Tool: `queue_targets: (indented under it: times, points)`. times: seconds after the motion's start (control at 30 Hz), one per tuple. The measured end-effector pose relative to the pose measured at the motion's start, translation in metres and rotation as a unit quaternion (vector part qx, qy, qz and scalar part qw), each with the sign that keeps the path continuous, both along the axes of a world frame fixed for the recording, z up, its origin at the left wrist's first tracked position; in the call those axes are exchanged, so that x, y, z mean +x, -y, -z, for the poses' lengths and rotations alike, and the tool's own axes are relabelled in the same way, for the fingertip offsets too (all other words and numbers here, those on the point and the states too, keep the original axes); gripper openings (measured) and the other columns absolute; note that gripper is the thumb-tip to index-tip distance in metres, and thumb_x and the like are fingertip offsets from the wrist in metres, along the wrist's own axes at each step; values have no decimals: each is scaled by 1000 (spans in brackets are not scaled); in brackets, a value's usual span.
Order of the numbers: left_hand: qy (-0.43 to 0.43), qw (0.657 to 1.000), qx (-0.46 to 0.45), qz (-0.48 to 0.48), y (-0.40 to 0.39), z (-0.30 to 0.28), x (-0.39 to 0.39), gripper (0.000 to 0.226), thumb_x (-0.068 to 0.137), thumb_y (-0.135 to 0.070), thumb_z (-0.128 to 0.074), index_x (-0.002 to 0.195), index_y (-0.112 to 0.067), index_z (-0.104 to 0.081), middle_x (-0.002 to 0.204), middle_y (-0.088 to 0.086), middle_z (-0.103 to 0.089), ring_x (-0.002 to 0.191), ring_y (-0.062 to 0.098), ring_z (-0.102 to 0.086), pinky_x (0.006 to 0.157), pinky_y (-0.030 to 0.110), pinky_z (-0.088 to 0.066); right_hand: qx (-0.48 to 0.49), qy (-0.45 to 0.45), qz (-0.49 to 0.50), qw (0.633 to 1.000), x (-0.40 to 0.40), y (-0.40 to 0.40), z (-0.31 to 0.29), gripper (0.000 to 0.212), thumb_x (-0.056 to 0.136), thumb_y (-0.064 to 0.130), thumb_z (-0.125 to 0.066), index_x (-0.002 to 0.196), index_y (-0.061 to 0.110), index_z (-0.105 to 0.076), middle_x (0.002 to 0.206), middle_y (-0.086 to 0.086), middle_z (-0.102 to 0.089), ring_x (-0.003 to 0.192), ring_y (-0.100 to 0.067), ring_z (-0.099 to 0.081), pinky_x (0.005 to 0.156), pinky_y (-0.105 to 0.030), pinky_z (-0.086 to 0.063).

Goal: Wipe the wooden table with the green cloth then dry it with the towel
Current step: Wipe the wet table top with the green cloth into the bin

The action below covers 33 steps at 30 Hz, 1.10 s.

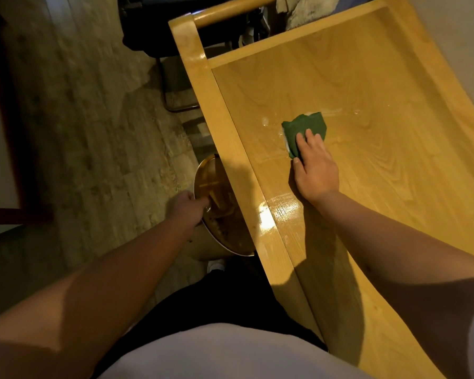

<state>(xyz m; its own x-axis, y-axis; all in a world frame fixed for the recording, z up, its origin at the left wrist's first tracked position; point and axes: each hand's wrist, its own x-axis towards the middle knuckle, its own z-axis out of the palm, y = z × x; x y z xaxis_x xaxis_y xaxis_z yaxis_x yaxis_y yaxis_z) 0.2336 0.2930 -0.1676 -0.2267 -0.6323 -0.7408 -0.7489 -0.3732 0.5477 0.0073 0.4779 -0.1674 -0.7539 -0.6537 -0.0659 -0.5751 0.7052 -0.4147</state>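
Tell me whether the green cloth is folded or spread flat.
Folded: the green cloth lies bunched in layers under the right hand's straight fingers on the wooden table.

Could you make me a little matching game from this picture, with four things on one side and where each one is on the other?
Things:
1. green cloth
2. left hand
3. metal bowl
4. wet shine

Places:
A. below the table's edge, beside the table
B. under the right hand's fingers on the tabletop
C. on the bowl's rim
D. on the wooden table's near border

Pairs: 1-B, 2-C, 3-A, 4-D
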Motion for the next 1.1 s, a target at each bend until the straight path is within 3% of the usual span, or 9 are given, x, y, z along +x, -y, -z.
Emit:
queue_targets:
  times: [0.1, 0.23, 0.4, 0.53, 0.7, 0.87, 0.97, 1.1]
  points:
    - [-2, 1000, 6, -19, 6, -1, 1, 14, 80, -19, -68, 86, -17, -55, 92, 13, -64, 80, 28, -60, 68, 41, -52, -7, 8, -18, 1000, 12, 7, -1, 52, 99, 23, -47, 150, 16, -36, 159, -8, -30, 147, -27, -23, 116, -34, -20]
    - [-4, 1000, -7, -27, 10, -2, -1, 17, 81, -20, -71, 88, -18, -55, 84, 9, -61, 65, 21, -54, 48, 28, -39, -24, 28, -30, 999, 35, 21, -3, 52, 97, 21, -49, 148, 18, -40, 157, -6, -34, 147, -25, -26, 115, -32, -19]
    - [-10, 1000, -10, -25, 10, -3, 0, 19, 81, -19, -70, 96, -15, -58, 88, 12, -62, 70, 24, -57, 54, 32, -43, -43, 76, -56, 995, 67, 38, -7, 52, 94, 19, -53, 146, 21, -45, 155, -3, -39, 145, -21, -29, 115, -28, -17]
    - [-25, 999, -11, -42, 8, -3, 3, 18, 82, -18, -71, 91, -18, -56, 89, 12, -63, 73, 25, -59, 62, 37, -48, -73, 97, -91, 988, 95, 48, -11, 50, 89, 14, -59, 138, 19, -55, 146, -4, -51, 138, -21, -41, 114, -31, -26]
    - [-30, 999, -14, -33, 9, -7, 9, 15, 83, -13, -67, 87, -15, -54, 80, 12, -58, 63, 24, -54, 57, 34, -44, -67, 106, -155, 980, 120, 58, -13, 51, 78, 6, -64, 128, 16, -61, 126, -6, -63, 118, -25, -57, 102, -38, -46]
    - [-32, 999, 0, -25, 8, -13, 14, 17, 88, -14, -64, 104, -14, -56, 86, 8, -60, 64, 18, -55, 50, 27, -40, -44, 98, -275, 955, 128, 58, -16, 47, 77, 7, -69, 123, 11, -65, 118, -13, -66, 110, -32, -59, 92, -41, -49]
    - [-34, 999, -4, -28, 12, -14, 16, 16, 87, -14, -65, 98, -14, -54, 87, 10, -58, 67, 21, -54, 52, 27, -39, -66, 153, -191, 967, 130, 59, -19, 48, 80, 6, -63, 127, 15, -62, 121, -11, -65, 115, -28, -54, 95, -33, -42]
    - [-39, 998, -3, -40, 17, -15, 14, 18, 88, -14, -65, 103, -13, -57, 92, 10, -60, 73, 21, -57, 53, 28, -46, -188, 152, -65, 968, 116, 56, -34, 45, 80, -1, -64, 123, 12, -65, 117, -6, -69, 106, -18, -57, 94, -28, -42]
